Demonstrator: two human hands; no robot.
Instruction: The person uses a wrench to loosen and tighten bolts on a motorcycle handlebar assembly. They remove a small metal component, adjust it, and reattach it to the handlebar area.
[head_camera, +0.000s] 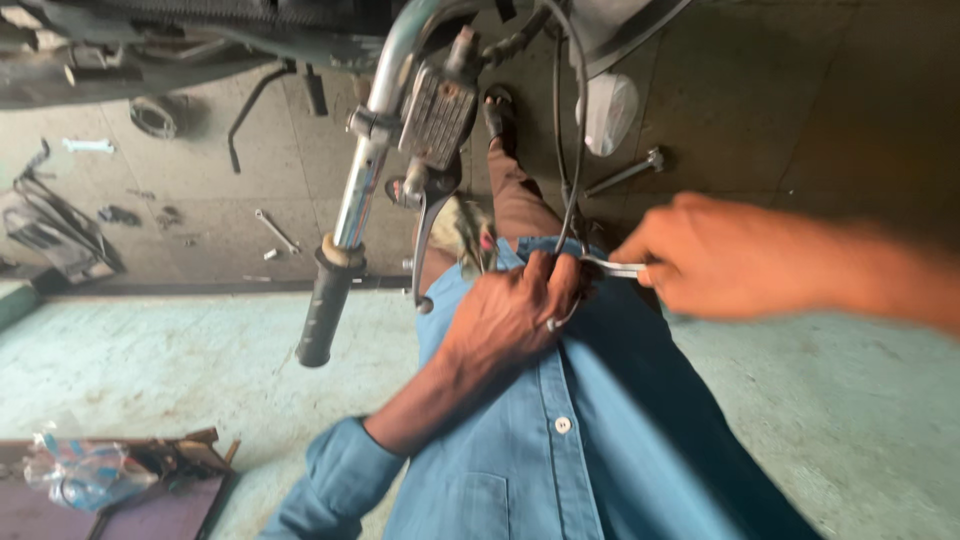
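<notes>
Two hands at a thin black cable

Below the chrome handlebar (372, 150), the left hand (515, 305) is closed around the thin black cable (572, 215); the right hand (720, 258) pinches a small silver metal tool (615, 267) beside it.

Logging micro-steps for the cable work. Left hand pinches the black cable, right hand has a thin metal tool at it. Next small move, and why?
Probably steady the cable and ease the metal tool tip a little further toward the left hand. The left hand's fingers are closed on the cable just below the handlebar, and the right hand holds the tool with its tip right at that pinch. The contact point itself is blurred.
</notes>
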